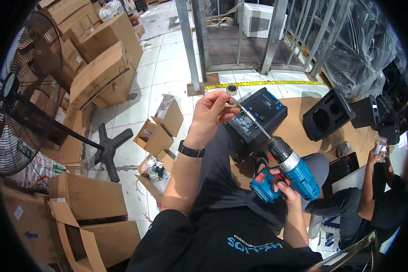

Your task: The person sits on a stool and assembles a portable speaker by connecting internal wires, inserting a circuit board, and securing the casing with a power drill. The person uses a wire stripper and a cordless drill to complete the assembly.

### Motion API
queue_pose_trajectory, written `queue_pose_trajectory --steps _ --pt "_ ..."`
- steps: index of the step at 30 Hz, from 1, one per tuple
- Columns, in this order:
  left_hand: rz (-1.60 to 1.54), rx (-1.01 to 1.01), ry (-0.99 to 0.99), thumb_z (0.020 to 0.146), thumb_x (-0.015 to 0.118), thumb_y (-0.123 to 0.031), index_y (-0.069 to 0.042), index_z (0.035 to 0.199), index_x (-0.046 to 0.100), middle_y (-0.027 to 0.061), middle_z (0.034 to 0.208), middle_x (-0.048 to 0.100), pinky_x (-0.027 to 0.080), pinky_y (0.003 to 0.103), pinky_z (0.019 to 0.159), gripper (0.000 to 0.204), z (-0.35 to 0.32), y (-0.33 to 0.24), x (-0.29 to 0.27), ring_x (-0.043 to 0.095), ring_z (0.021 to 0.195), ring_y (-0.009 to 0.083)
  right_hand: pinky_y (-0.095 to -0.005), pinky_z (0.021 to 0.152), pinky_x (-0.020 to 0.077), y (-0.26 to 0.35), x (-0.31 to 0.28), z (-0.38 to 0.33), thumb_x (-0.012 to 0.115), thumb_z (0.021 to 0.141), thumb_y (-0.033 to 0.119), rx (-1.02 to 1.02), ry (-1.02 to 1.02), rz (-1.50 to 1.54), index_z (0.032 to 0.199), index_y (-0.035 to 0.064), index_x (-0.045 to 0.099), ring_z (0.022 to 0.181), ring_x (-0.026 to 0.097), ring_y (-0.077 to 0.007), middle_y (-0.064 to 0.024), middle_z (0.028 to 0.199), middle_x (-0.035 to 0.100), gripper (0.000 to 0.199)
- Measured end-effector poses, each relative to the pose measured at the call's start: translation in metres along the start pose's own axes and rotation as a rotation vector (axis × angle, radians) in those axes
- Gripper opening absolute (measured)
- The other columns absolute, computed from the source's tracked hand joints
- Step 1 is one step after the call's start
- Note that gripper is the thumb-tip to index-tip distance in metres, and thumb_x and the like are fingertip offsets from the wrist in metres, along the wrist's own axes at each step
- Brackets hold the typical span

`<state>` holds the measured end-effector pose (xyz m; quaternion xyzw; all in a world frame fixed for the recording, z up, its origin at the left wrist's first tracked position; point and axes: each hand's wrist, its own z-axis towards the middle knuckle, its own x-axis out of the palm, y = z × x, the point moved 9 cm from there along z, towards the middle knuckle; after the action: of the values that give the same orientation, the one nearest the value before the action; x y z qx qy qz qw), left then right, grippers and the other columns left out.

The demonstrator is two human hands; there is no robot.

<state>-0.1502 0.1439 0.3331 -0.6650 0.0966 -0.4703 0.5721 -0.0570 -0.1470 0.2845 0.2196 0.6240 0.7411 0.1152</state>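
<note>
My right hand [285, 190] is wrapped round the grip of a blue cordless drill [303, 180], which points up and to the left. A long metal driver bit [255, 120] runs from its black chuck to my left hand [211, 109]. There my thumb and fingertips are pinched together at the bit's far end, around something small and dark that I cannot make out. Beneath the bit, in front of my knees, a black speaker cabinet [276, 119] lies with a blue-marked panel and a printed label facing up.
Another black speaker cabinet [327, 113] with round openings lies right on a cardboard sheet [299, 103]. A co-worker [371, 204] sits at the right, holding a clear plastic bag. Open cartons [155, 136], a fan base [108, 149] and stacked boxes [102, 72] stand left. Metal posts [189, 45] rise ahead.
</note>
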Motion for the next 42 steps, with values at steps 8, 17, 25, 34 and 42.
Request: queue_pose_trajectory --steps 8,17,25,34,42 --pt "-0.054 0.015 -0.09 0.105 0.064 -0.031 -0.002 0.11 0.065 0.0062 0.101 0.072 0.061 0.02 0.07 0.03 0.037 0.022 -0.023 0.076 0.09 0.0159 -0.0283 0.063 0.0452 -0.01 -0.02 0.022 0.072 0.084 0.021 0.092 -0.028 -0.066 0.124 -0.0064 0.065 0.064 0.058 -0.014 -0.0081 0.081 0.065 0.049" --pt "-0.106 -0.075 -0.053 0.105 0.065 -0.031 -0.005 0.11 0.065 0.0032 0.098 0.073 0.06 0.02 0.07 0.027 0.075 0.049 -0.029 0.076 0.091 0.0145 -0.0291 0.065 0.0469 -0.024 -0.035 0.052 0.072 0.083 0.018 0.144 -0.047 -0.094 0.122 -0.0056 0.067 0.064 0.059 -0.0133 -0.006 0.08 0.066 0.046" --pt "-0.042 -0.298 0.037 0.105 0.066 -0.028 -0.008 0.11 0.066 0.0027 0.098 0.07 0.063 0.025 0.073 0.02 0.114 0.103 -0.047 0.074 0.09 0.0162 -0.0305 0.076 0.0563 -0.009 -0.084 0.087 0.077 0.078 0.013 0.141 0.009 -0.271 0.121 0.0029 0.07 0.085 0.071 -0.0169 -0.0076 0.098 0.074 0.045" --pt "0.576 -0.094 0.403 0.098 0.072 -0.012 0.004 0.101 0.074 0.0047 0.094 0.075 0.052 0.025 0.075 0.016 0.175 0.228 -0.018 0.065 0.085 0.0079 -0.0308 0.072 0.059 0.03 -0.149 0.109 0.069 0.083 -0.003 0.532 -0.165 -0.418 0.114 0.0028 0.069 0.076 0.065 -0.0125 -0.0048 0.103 0.07 0.031" --pt "0.86 0.108 0.456 0.089 0.07 -0.006 -0.006 0.109 0.076 0.0103 0.11 0.069 0.053 0.037 0.093 0.02 0.154 0.289 0.002 0.064 0.101 0.0287 -0.0251 0.057 0.0492 0.017 -0.169 0.141 0.07 0.08 0.002 0.646 -0.352 -0.389 0.108 -0.002 0.068 0.056 0.06 -0.012 -0.0078 0.09 0.071 0.028"
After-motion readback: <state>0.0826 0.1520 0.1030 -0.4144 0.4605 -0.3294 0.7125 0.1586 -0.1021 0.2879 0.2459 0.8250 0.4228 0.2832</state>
